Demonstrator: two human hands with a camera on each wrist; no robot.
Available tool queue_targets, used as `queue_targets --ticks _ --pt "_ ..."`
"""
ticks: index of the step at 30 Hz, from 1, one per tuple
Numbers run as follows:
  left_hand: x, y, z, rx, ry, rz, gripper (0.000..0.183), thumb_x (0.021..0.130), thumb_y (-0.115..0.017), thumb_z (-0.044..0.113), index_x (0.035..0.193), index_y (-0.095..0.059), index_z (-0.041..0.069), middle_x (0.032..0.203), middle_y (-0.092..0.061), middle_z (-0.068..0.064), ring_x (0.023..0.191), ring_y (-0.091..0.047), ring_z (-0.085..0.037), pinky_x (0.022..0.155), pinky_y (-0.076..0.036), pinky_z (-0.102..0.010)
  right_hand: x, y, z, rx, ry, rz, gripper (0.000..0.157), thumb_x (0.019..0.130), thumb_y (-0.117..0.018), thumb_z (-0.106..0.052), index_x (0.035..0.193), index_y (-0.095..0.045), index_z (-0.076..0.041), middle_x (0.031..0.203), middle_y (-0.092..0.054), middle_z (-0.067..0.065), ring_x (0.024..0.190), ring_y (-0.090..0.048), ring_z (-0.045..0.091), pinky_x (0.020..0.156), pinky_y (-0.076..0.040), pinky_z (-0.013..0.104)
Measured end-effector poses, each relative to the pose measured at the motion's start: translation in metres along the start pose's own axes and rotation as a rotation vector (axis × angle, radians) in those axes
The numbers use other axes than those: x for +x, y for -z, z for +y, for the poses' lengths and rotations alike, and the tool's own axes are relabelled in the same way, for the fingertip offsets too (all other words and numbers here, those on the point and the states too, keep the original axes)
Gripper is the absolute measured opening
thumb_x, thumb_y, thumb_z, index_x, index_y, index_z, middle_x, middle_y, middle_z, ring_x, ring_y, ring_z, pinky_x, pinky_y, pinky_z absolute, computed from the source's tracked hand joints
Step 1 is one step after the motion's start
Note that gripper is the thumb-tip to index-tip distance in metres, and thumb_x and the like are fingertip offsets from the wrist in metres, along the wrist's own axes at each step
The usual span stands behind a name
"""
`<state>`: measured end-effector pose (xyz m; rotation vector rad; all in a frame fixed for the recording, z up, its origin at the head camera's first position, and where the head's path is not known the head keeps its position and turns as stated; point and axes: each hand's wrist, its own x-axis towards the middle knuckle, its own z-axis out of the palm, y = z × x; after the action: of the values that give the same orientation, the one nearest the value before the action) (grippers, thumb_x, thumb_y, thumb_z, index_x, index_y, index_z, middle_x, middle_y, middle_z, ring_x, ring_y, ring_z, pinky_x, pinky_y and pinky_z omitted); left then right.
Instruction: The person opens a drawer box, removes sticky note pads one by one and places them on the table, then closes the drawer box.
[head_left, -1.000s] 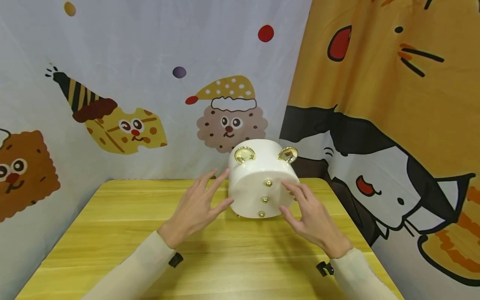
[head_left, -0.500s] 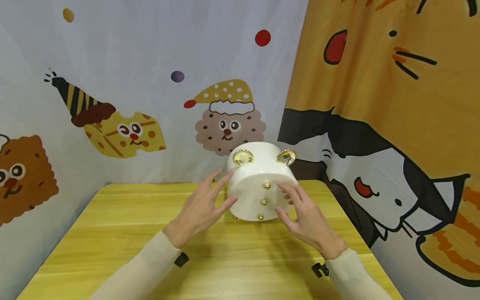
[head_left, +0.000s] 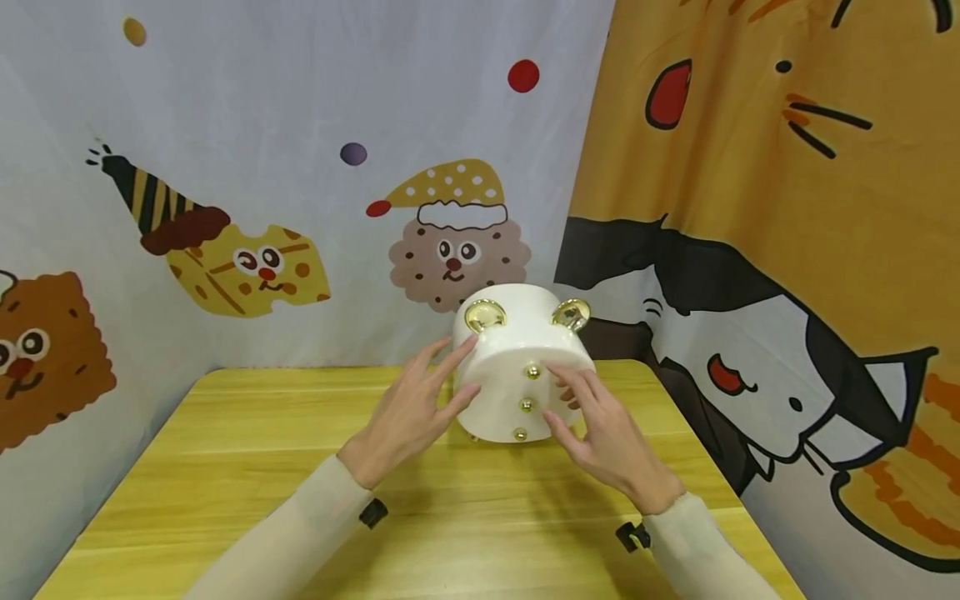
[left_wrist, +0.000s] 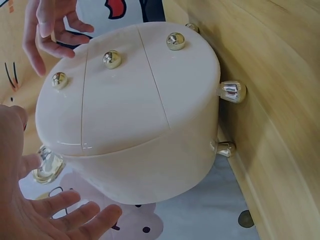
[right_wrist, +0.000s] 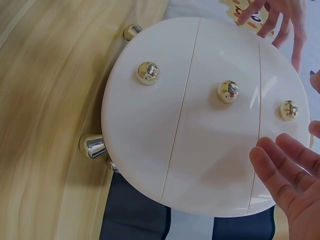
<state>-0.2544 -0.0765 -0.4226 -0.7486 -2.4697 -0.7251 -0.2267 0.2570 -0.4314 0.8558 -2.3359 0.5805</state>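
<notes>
A glossy white rounded storage box (head_left: 495, 392) with three drawer fronts stands on the table's far part. Each front has a round gold knob (left_wrist: 112, 59), and thin seams part them. Two gold ears (head_left: 486, 316) rise from its top, and short gold feet (right_wrist: 93, 145) hold it off the wood. My left hand (head_left: 405, 412) is at the box's left side, fingers spread and holding nothing. On the other side my right hand (head_left: 611, 433) hovers before the right part of the front, fingers loosely bent. Its fingertips overlap the drawer fronts beside the knobs in the head view.
The yellow wood-grain table (head_left: 247, 467) reaches back to a white cloth (head_left: 285, 100) printed with cartoon food. An orange curtain (head_left: 720, 167) with a cat print hangs along the right. A black clip-like piece (head_left: 372, 513) sits at each cuff.
Both hands have drawn slightly closer together, the left moving right and the right moving left across the front. The box stays in place with its drawers closed; the head view tilted a little.
</notes>
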Motion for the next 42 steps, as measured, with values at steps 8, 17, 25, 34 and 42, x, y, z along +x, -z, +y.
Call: queue_targets --ticks 8,17,25,34,42 --pt "0.006 -0.003 0.003 -0.020 -0.019 0.030 0.069 0.119 -0.068 0.049 0.182 -0.043 0.034 0.174 -0.053 -0.029 0.147 -0.067 -0.050 0.104 -0.069 -0.065 0.006 -0.006 0.000 0.039 -0.010 0.000 0.069 0.106 -0.084 -0.020 0.169 -0.058 -0.014 0.133 -0.070 0.009 0.104 -0.078 0.021 0.091 -0.071 0.040" --pt "0.014 -0.007 0.008 -0.013 -0.065 0.080 0.066 0.119 -0.070 0.044 0.179 -0.049 0.031 0.166 -0.059 -0.029 0.143 -0.069 -0.047 0.108 -0.068 -0.062 0.016 -0.010 -0.005 0.083 0.003 0.048 0.066 0.105 -0.086 -0.013 0.166 -0.061 -0.011 0.130 -0.073 0.010 0.098 -0.079 0.020 0.086 -0.072 0.038" --pt "0.021 -0.010 0.008 -0.017 -0.098 0.123 0.060 0.118 -0.073 0.037 0.175 -0.057 0.028 0.160 -0.063 -0.031 0.137 -0.072 -0.046 0.108 -0.068 -0.060 0.023 -0.018 -0.005 0.127 -0.002 0.082 0.063 0.104 -0.086 -0.006 0.162 -0.064 -0.009 0.125 -0.076 0.010 0.094 -0.080 0.016 0.083 -0.072 0.034" --pt "0.026 -0.008 0.011 -0.044 -0.109 0.134 0.053 0.118 -0.072 0.035 0.170 -0.063 0.024 0.153 -0.067 -0.027 0.133 -0.075 -0.041 0.092 -0.073 -0.049 0.029 -0.022 -0.008 0.135 -0.013 0.093 0.055 0.106 -0.084 -0.008 0.158 -0.067 -0.008 0.116 -0.077 0.009 0.089 -0.079 0.013 0.078 -0.072 0.032" --pt "0.030 -0.010 0.012 -0.057 -0.125 0.152 0.049 0.117 -0.075 0.030 0.165 -0.069 0.022 0.145 -0.070 -0.022 0.128 -0.078 -0.036 0.088 -0.073 -0.043 0.034 -0.025 -0.007 0.162 -0.028 0.105 0.042 0.107 -0.082 -0.007 0.149 -0.072 -0.007 0.106 -0.080 0.007 0.083 -0.080 0.012 0.075 -0.071 0.029"
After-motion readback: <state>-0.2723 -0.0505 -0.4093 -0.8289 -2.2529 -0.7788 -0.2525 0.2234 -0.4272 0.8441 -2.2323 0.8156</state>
